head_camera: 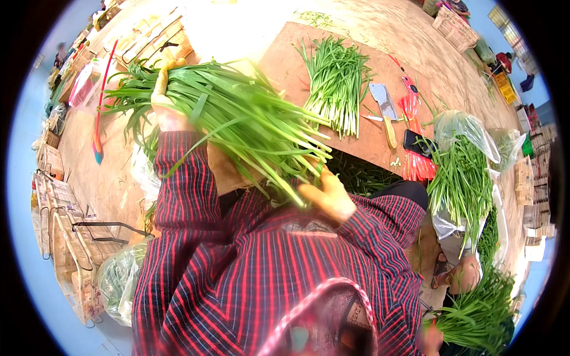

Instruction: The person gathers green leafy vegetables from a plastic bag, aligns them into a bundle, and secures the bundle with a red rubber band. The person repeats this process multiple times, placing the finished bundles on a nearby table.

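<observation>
A large bunch of flat-leaved green stalks, like garlic chives (231,102), lies slantwise in front of my chest, leaf tips to the upper left and pale stem ends to the lower right. My left hand (164,86) is closed round its leafy part. By the stem ends is my right hand (329,191), its fingers partly hidden behind stalks; whether it grips them is unclear. On the brown board (285,58) ahead lies a second bunch of chives (340,80). Right of that are a cleaver (385,107) with a wooden handle, red plastic ties (418,164) and a black phone (418,143).
Plastic bags of greens (463,178) stand close on my right. Beyond them, a person's hand (431,338) is at another bunch (481,311). Plastic crates (75,258) and a bagged bundle (122,280) are at left. A red stick (106,84) lies on the floor.
</observation>
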`<action>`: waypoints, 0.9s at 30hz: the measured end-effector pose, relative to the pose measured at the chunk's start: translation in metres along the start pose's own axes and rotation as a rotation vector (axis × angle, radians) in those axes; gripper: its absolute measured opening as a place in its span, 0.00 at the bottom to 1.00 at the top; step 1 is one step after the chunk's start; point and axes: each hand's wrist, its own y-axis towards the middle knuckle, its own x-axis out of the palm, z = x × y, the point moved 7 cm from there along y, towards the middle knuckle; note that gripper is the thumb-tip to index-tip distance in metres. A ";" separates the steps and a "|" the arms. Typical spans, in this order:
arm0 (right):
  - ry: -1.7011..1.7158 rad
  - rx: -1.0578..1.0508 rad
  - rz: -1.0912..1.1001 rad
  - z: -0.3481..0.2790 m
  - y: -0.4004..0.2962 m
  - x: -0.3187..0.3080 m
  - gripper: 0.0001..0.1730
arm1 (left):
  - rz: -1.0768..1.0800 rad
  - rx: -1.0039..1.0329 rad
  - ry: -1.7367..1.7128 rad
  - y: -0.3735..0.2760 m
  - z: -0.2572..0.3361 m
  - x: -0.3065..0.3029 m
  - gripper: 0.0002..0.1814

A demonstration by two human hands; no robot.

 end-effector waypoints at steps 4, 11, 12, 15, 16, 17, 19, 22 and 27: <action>0.252 0.129 0.065 -0.008 0.036 0.025 0.32 | 0.007 0.028 0.002 -0.002 0.014 -0.013 0.14; 0.404 0.087 0.036 -0.001 0.040 0.041 0.17 | 0.012 0.064 -0.091 -0.008 0.024 -0.063 0.13; 0.465 0.125 0.013 0.008 0.033 0.042 0.15 | 0.034 0.058 -0.112 -0.004 0.022 -0.073 0.14; 0.438 0.164 -0.131 0.033 0.018 0.033 0.14 | -0.070 0.010 -0.025 -0.002 0.009 -0.084 0.15; 0.545 0.156 -0.109 0.033 0.013 0.029 0.16 | -0.132 -0.008 0.034 -0.003 0.004 -0.087 0.16; 0.651 0.146 -0.083 0.033 0.009 0.025 0.17 | -0.186 -0.085 -0.090 0.003 -0.009 -0.096 0.17; 0.667 0.206 -0.138 0.045 0.004 0.018 0.21 | 0.128 -0.046 0.043 -0.008 -0.013 -0.100 0.14; 0.658 0.230 -0.134 0.053 -0.011 0.012 0.20 | 0.138 -0.056 0.035 -0.006 -0.023 -0.110 0.13; 0.636 0.228 -0.250 0.050 -0.047 -0.004 0.26 | 0.055 -0.040 0.095 0.003 -0.019 -0.127 0.19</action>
